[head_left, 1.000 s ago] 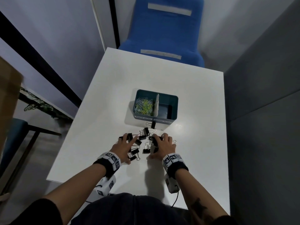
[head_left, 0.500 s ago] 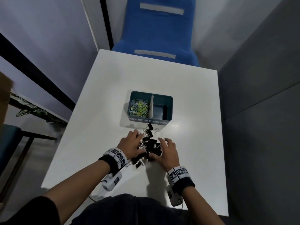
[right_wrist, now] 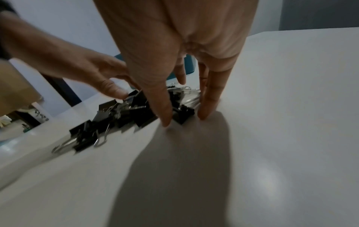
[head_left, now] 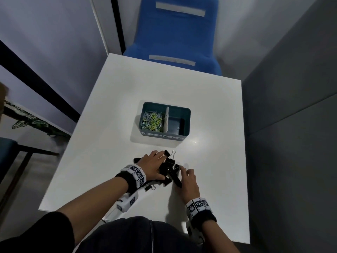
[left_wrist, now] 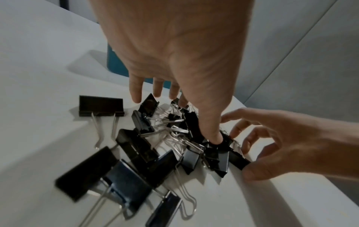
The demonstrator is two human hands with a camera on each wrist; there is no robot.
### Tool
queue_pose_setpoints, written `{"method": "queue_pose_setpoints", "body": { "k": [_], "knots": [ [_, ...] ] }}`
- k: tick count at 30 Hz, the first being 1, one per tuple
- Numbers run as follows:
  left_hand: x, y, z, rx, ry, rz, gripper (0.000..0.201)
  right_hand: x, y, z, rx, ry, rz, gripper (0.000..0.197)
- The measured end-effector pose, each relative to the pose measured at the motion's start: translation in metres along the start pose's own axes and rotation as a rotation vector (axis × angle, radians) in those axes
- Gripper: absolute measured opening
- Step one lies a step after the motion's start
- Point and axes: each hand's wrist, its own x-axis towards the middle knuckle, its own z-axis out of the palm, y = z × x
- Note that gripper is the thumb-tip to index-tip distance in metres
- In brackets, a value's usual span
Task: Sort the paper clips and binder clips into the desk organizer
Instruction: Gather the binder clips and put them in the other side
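A teal desk organizer stands mid-table; coloured paper clips fill its left compartment, and its right compartment looks empty. A heap of black binder clips lies in front of it, between my hands. My left hand lies over the heap's left side with fingers straight, its thumb pressing down on a clip. My right hand stands against the heap's right side, fingertips on the table. Neither hand lifts a clip.
The white table is bare to the left and right of the organizer. A lone binder clip lies left of the heap. A blue chair stands beyond the far edge. A grey wall runs along the right side.
The scattered binder clips have been swept together into one heap. Both hands have closed in on it from either side and drawn back toward me.
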Motion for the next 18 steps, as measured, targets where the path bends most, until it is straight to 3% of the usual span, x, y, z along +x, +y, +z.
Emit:
{"method": "queue_pose_setpoints", "body": {
  "k": [3,5,7,12,15,18],
  "knots": [
    [-0.026,-0.005,0.002,0.003,0.055,-0.107,0.107,0.006,0.004,-0.008,-0.026,-0.048,0.007,0.093],
    [-0.044,-0.013,0.006,-0.006,0.049,-0.230,0.125,0.014,0.006,-0.014,-0.099,-0.104,0.001,0.119],
    [-0.057,-0.021,0.011,0.010,0.007,-0.305,0.139,0.024,0.003,-0.018,-0.187,-0.145,-0.022,0.130],
    [-0.055,-0.024,0.019,-0.032,-0.019,-0.294,0.150,0.040,-0.020,-0.014,-0.312,-0.156,-0.146,0.127],
    [-0.043,-0.013,0.017,0.008,-0.008,-0.247,0.143,0.044,-0.036,-0.013,-0.322,-0.186,-0.182,0.125],
    [-0.032,-0.007,0.011,0.002,-0.017,-0.231,0.130,0.045,-0.046,-0.011,-0.307,-0.180,-0.209,0.108]
  ]
}}
